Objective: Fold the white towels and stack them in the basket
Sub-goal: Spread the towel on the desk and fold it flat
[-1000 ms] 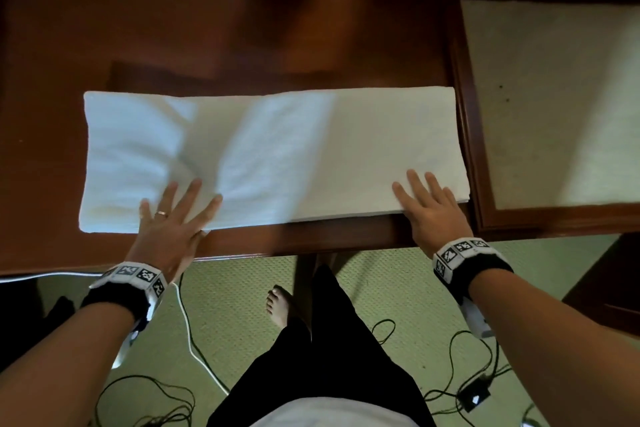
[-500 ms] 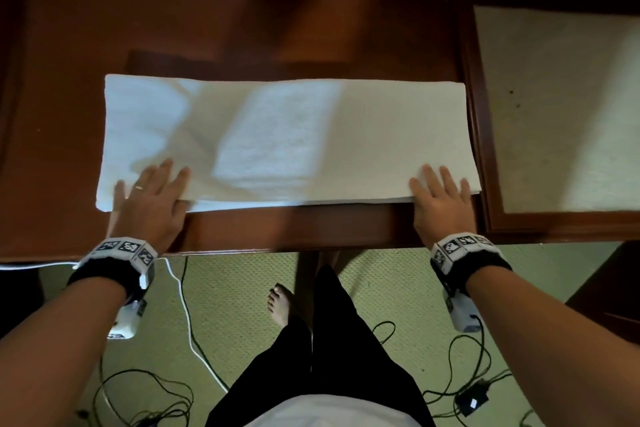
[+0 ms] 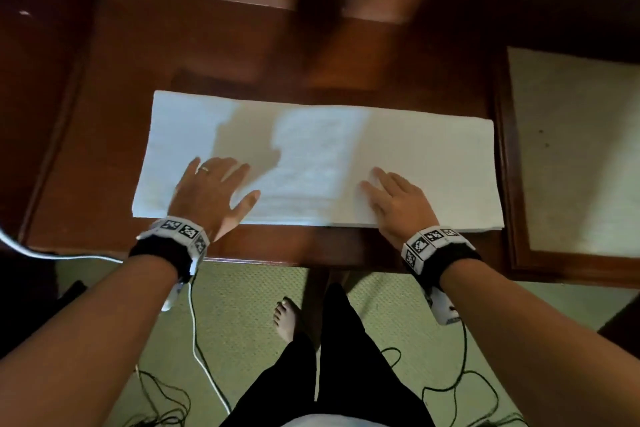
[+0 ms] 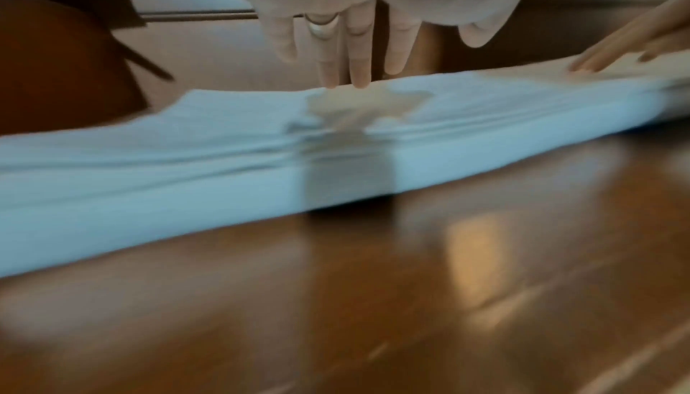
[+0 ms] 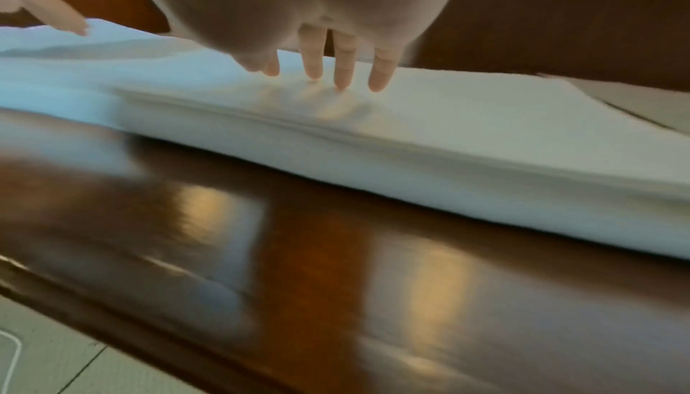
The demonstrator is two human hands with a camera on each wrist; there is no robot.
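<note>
White towel (image 3: 381,163) lies flat on the dark wooden table (image 3: 110,149), folded into a long band running left to right, several layers thick along the near edge as seen in both wrist views. Its near edge sits just back from the table's front lip; its right end reaches close to the table's right border.

Left hand (image 3: 207,194) rests palm-down on the towel's left part, near the near edge. Fingers (image 4: 358,69) straight and spread, tips touching the cloth; nothing gripped. A ring (image 3: 205,169) shows on one finger. Small creases in the layers just below those fingertips in the left wrist view.

Right hand (image 3: 398,204) rests palm-down on the towel right of its middle, also near the near edge. Fingers (image 5: 345,72) straight, tips pressing the top layer; grip slack, holding nothing. The two hands are well apart, with a bare stretch of towel between them.

Each wrist carries a black band with a white marker block (image 3: 180,230). Right of the towel, beyond the table's right border, a pale panel in a dark wood frame (image 3: 571,156). Below the towel's near edge, past the table lip: green carpet (image 3: 242,305), a bare foot (image 3: 285,322), black trousers, loose dark cables and one white cable (image 3: 204,364).
</note>
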